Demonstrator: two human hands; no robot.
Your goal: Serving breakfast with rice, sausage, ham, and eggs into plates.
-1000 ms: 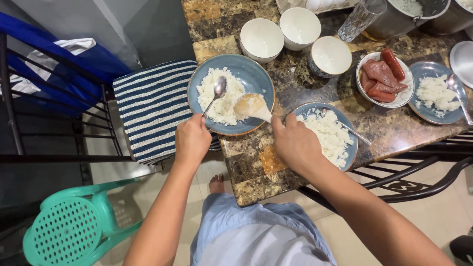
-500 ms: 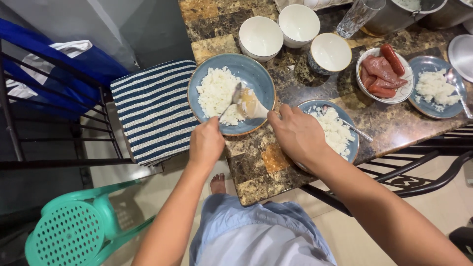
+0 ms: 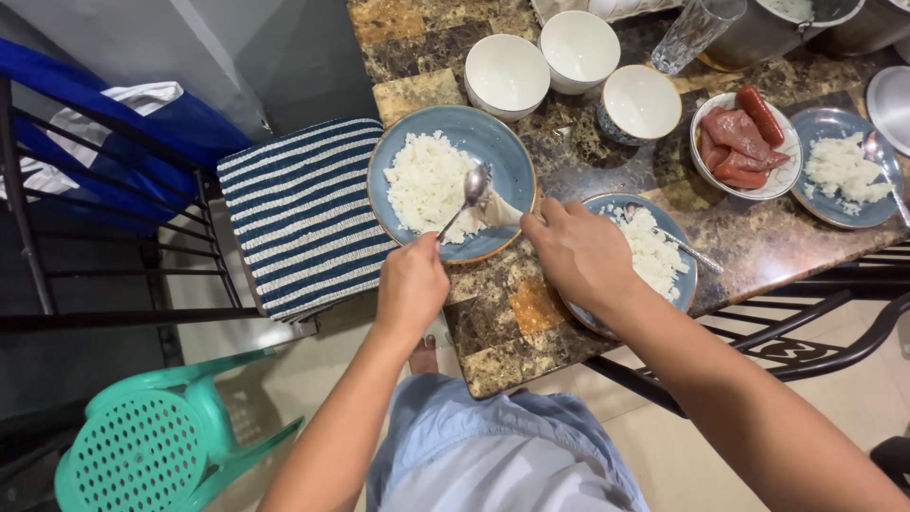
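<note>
- The left hand (image 3: 412, 284) is closed around the handle of a metal spoon (image 3: 466, 194), whose bowl rests over the mound of white rice (image 3: 427, 180) on the near blue plate (image 3: 512, 161)
- The right hand (image 3: 576, 251) reaches in from the other side; its fingertips pinch a pale rice paddle (image 3: 500, 210) that lies on the same plate, touching the edge of the rice beside the spoon
- As I read it, the step in hand is scraping or spreading rice on this plate, with spoon and paddle working against each other
- The plate sits on a brown marble table (image 3: 531, 313) near its corner, just beside a blue and white striped cushion (image 3: 299, 213) on a black chair
- Under the right wrist lies a second blue plate (image 3: 684, 275) with rice and another utensil across it
- Farther back stand three empty white bowls (image 3: 507, 71), a bowl of red sausages (image 3: 744, 142), a third plate of rice (image 3: 839, 171) and a drinking glass (image 3: 692, 33)
- A green plastic stool (image 3: 142, 446) stands on the floor at lower left
- The next move seems to call for a steady paddle and a gentle push of the spoon, so that rice stays on the plate and none goes over the rim
</note>
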